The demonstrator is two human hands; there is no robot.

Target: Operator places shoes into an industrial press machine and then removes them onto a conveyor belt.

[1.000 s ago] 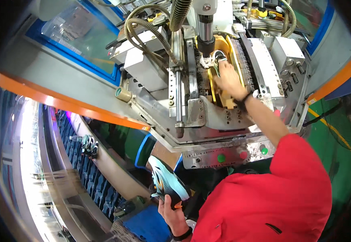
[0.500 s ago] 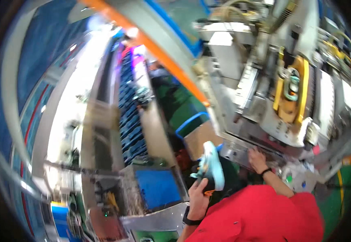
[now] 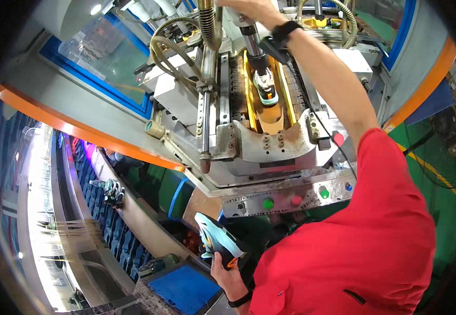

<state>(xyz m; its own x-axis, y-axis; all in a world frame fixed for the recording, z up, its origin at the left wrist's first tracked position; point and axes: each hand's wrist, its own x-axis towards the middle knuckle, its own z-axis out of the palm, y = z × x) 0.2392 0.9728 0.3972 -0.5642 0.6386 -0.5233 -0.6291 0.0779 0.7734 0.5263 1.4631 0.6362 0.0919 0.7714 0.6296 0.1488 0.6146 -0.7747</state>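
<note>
Left hand [image 3: 228,281] has a light blue, black and orange shoe [image 3: 217,236] by its dark lower end, fingers wrapped snugly around it. That shoe is up in the air, tilted, toe-to-heel line running diagonal, just below the machine [image 3: 254,152] and a bit left of its button panel [image 3: 283,203]. There's some room between it and the panel's edge, but the brown board [image 3: 197,203] sits right behind it in the view, so I can't tell how much clearance is there. The blue-topped desk [image 3: 186,286] is close by on the lower left, and past it runs the belt [image 3: 125,231] with dark treads.

Right hand [image 3: 254,8] is way up at the top edge by the machine's upper post. Fingers are partly cut off, so I can't tell how far open they are or if they've got hold of anything. That forearm crosses over the machine's right side.

Second shoe [image 3: 267,92] is in the machine between the yellow side walls [image 3: 249,89], with the dark press rod [image 3: 259,62] right over its opening. Bare brown pad [image 3: 271,116] shows on the near side of it, up to the metal front edge.
</note>
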